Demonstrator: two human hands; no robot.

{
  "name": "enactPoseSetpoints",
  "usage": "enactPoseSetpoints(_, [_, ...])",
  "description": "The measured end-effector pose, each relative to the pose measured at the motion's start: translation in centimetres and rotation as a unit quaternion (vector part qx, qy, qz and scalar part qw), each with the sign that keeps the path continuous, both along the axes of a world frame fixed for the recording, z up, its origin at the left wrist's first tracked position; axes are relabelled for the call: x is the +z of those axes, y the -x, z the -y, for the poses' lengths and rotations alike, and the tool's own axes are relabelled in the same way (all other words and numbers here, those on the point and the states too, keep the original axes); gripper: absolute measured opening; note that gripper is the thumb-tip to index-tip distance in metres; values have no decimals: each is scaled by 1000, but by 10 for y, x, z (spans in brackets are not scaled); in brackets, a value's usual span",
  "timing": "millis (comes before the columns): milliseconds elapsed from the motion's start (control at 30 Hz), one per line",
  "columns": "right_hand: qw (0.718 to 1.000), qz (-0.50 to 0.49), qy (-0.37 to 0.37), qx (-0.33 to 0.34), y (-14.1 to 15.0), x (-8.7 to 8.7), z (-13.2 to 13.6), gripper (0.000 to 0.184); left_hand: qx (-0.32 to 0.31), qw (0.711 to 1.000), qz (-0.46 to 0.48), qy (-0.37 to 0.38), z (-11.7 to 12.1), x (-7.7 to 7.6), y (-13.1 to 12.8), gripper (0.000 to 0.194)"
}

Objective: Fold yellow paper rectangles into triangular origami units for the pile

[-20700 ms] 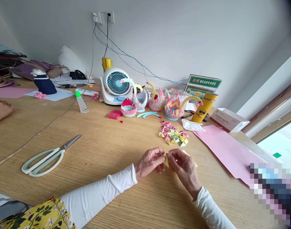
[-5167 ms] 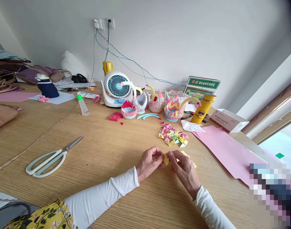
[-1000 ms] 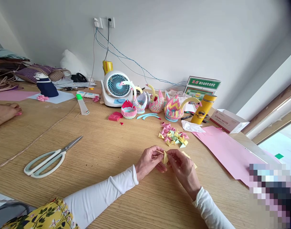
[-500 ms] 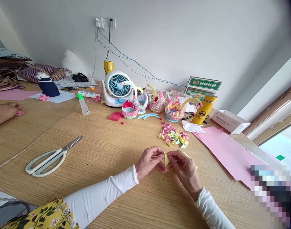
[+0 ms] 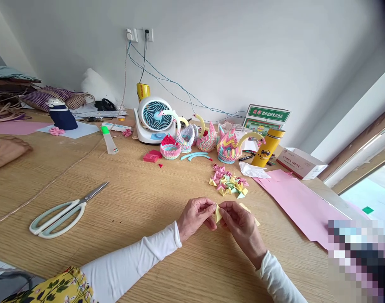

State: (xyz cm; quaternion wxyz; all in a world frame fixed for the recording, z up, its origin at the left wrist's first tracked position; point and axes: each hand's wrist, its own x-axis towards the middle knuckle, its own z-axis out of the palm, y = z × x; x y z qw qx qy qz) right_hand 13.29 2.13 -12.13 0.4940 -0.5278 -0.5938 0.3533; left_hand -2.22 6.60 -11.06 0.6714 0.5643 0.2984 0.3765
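Note:
Between my two hands is a small piece of folded yellow paper (image 5: pixel 217 213), partly covered by the fingers. My left hand (image 5: pixel 197 216) pinches its left side with thumb and fingers. My right hand (image 5: pixel 241 223) is closed on its right side, thumb towards me. More yellow paper (image 5: pixel 249 212) lies on the table behind my right hand, mostly hidden by it. Just beyond my hands sits a loose pile of folded paper triangles (image 5: pixel 228 183) in pink, yellow and pale green.
Scissors (image 5: pixel 69 210) lie at the left, near a glue bottle (image 5: pixel 109 141). Another person's hand (image 5: pixel 9 151) rests at the far left. Paper swans (image 5: pixel 228 147) stand beside a fan (image 5: pixel 154 120). A yellow flask (image 5: pixel 268 147), a sticky note box (image 5: pixel 301 163) and pink sheets (image 5: pixel 296 202) occupy the right.
The yellow paper now shows a narrower face between my fingertips; both hands stay nearly in place. The other person's hand has shifted, and the pink piece beside it is out of sight.

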Motion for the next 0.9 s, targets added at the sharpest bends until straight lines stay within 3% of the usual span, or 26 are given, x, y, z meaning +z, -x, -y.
enactPoseSetpoints(267, [1000, 1, -1, 6, 1, 2, 0, 33, -10, 1000, -10, -12, -2, -3, -2, 35])
enactPoseSetpoints(467, [998, -55, 2, -24, -2, -1, -2, 33, -69, 996, -2, 52, 1, -1, -2, 39])
enactPoseSetpoints(767, [990, 113, -67, -44, -1, 4, 1, 23, -59, 998, -32, 18, -1, -5, 0, 41])
enactPoseSetpoints(900, [991, 111, -61, -38, -1, 6, 1, 21, -67, 997, -33, 4, 0, -4, 0, 40])
